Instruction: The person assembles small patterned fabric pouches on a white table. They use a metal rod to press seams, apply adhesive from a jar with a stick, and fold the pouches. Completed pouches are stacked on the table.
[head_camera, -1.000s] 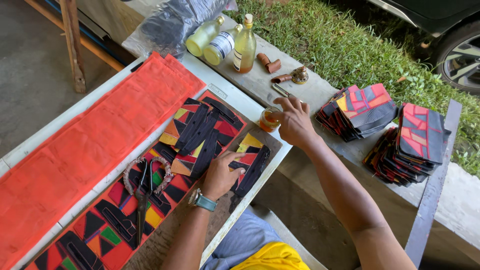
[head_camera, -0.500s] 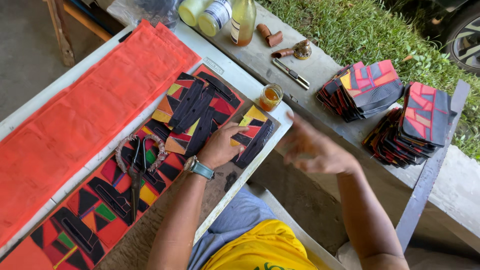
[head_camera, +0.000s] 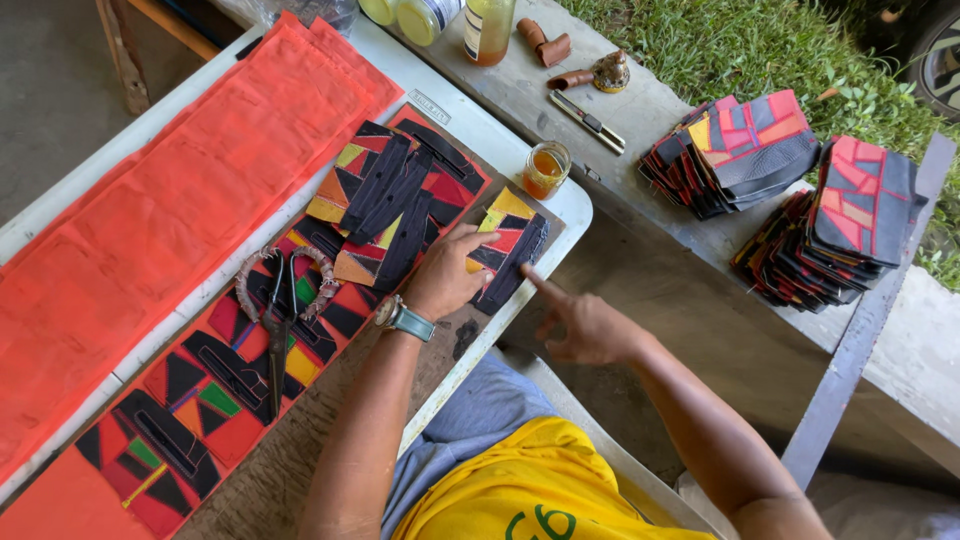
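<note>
Small patchwork piece (head_camera: 503, 252) at the worktop's (head_camera: 575, 205) near right edge now pinned flat under left hand (head_camera: 447, 278), grip spread, right hand (head_camera: 583, 322) back from the glue jar (head_camera: 546, 169), forefinger out toward piece, holding nothing.

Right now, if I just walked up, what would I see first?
The big orange cloth along the table's left side jumps out first. Next come the bright patchwork pieces beside it, where the left hand presses one down while the right hand points at its edge. Two stacks of the same pieces sit on the bench at right.
</note>
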